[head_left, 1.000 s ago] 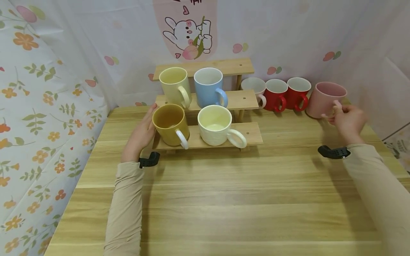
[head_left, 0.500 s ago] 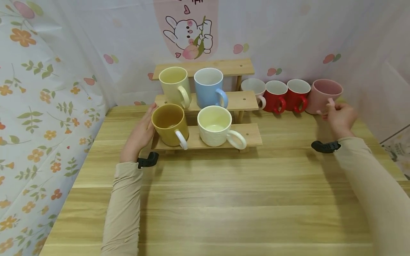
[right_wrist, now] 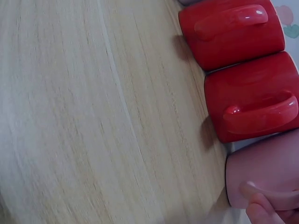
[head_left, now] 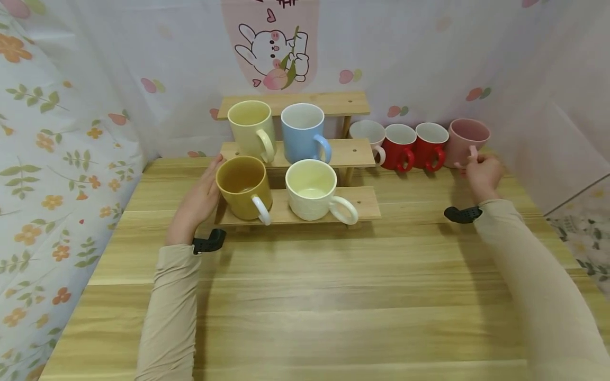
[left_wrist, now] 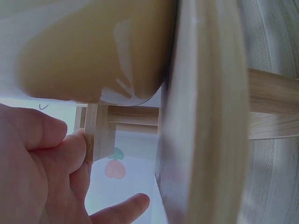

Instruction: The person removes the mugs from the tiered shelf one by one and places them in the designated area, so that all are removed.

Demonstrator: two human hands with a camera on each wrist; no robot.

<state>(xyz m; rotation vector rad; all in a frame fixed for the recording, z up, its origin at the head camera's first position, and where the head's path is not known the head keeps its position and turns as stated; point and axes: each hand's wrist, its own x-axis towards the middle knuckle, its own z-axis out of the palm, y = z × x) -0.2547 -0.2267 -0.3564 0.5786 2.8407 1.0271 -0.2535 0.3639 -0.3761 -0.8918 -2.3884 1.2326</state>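
Note:
My right hand (head_left: 484, 173) grips the handle of a large pink mug (head_left: 463, 142), which stands upright at the right end of the mug row, close against a red mug (head_left: 431, 144). In the right wrist view, fingertips (right_wrist: 262, 211) touch the pink mug's handle. My left hand (head_left: 195, 203) lies along the left side of a tiered wooden rack (head_left: 367, 153), its fingers against the end of the middle shelf (left_wrist: 99, 135). Beside that hand, on the lowest shelf, is a mustard mug (head_left: 244, 190) with a white handle.
A pale yellow mug (head_left: 312, 193) shares the lowest shelf; a light yellow-green mug (head_left: 248, 129) and a blue mug (head_left: 302, 135) occupy the middle one. Right of the rack stand a second red mug (head_left: 395, 151) and a whitish mug (head_left: 364, 132). A printed cloth wall (head_left: 410, 58) closes the back.
My right hand has shifted the pink mug leftward and back, up to the neighbouring red mug. The left hand stays against the rack, and the head view has turned slightly right.

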